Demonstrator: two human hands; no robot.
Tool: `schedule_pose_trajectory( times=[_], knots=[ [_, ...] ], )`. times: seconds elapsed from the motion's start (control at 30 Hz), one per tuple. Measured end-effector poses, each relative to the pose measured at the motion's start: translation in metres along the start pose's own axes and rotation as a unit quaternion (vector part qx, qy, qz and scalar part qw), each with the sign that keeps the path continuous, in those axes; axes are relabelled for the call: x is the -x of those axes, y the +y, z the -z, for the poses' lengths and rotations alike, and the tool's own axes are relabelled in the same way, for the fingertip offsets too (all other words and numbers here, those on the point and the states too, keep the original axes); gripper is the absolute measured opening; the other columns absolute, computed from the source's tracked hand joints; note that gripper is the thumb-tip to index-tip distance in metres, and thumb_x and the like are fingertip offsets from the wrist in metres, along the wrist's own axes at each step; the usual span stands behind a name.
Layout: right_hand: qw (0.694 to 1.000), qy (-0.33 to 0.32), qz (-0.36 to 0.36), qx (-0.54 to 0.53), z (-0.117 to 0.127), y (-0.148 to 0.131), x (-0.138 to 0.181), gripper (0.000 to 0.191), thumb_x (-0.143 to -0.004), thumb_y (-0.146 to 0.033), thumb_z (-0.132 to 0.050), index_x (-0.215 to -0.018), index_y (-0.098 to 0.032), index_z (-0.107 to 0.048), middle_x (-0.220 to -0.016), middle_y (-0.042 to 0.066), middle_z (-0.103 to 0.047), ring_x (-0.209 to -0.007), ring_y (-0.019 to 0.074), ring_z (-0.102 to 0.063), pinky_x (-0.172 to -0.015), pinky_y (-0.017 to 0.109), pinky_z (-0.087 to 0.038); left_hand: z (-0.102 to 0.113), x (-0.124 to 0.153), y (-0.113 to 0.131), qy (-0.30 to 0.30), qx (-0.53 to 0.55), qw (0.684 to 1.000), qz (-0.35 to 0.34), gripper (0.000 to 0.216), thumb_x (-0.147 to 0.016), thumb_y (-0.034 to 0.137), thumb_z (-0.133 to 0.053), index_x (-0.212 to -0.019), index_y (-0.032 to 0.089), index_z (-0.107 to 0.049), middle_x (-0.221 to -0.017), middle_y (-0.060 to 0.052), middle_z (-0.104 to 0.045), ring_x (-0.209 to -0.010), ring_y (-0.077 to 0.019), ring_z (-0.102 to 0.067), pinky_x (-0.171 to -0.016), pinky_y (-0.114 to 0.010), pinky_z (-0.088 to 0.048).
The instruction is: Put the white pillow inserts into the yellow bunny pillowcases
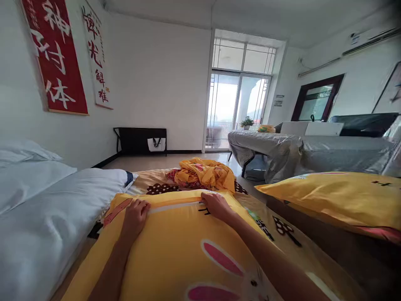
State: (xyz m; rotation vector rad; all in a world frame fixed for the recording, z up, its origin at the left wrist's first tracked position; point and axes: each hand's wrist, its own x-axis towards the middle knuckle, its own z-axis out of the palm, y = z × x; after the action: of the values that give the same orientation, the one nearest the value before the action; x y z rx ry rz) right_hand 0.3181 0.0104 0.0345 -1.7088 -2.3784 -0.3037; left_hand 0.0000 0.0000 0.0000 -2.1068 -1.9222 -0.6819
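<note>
Bed [142, 179], left side: white pillows [62, 221], no yellow covers on them. My left hand [138, 211] is curled nearly closed on the far fold of the yellow pillowcase [166, 246], which lies mid-bed before me, plump, evidently with a pillow inside. Pale strip [175, 205] along that fold; can't tell if opening or trim, so I judge the edge unfinished. Toward bed's far edge, bunched yellow cloth [203, 173], contents unclear. My right hand [216, 204], fingers bent, pinches the same fold. Far right, yellow pillow [328, 200], looks fully covered.
</note>
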Motion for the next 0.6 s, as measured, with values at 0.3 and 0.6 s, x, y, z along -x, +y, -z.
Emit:
schedule_pose_trajectory(
  times=[0.3, 0.6],
  knots=[
    [0.999, -0.016, 0.018, -0.027, 0.016, 0.02, 0.005, 0.023, -0.092, -0.022, -0.038, -0.088, -0.02, -0.061, -0.085, 0.005, -0.068, -0.07, 0.0141, -0.058, -0.055, 0.025, -0.022, 0.045, -0.004, 0.103, 0.049, -0.077, 0.995, -0.051, 0.032, -0.085, 0.006, -0.033, -0.099, 0.011, -0.062, -0.1, -0.016, -0.061, -0.098, -0.0319, -0.054, -0.084, -0.048, -0.037],
    [0.993, -0.064, 0.088, -0.034, 0.033, 0.037, -0.017, 0.018, -0.08, -0.018, -0.052, -0.09, -0.021, -0.067, -0.09, 0.006, -0.07, -0.079, 0.0169, -0.061, -0.059, 0.023, -0.029, -0.017, -0.013, 0.218, -0.02, 0.06, 0.99, -0.129, 0.024, -0.088, 0.02, -0.044, -0.107, 0.014, -0.057, -0.108, -0.01, -0.06, -0.102, -0.0229, -0.052, -0.085, -0.034, -0.039]
  ],
)
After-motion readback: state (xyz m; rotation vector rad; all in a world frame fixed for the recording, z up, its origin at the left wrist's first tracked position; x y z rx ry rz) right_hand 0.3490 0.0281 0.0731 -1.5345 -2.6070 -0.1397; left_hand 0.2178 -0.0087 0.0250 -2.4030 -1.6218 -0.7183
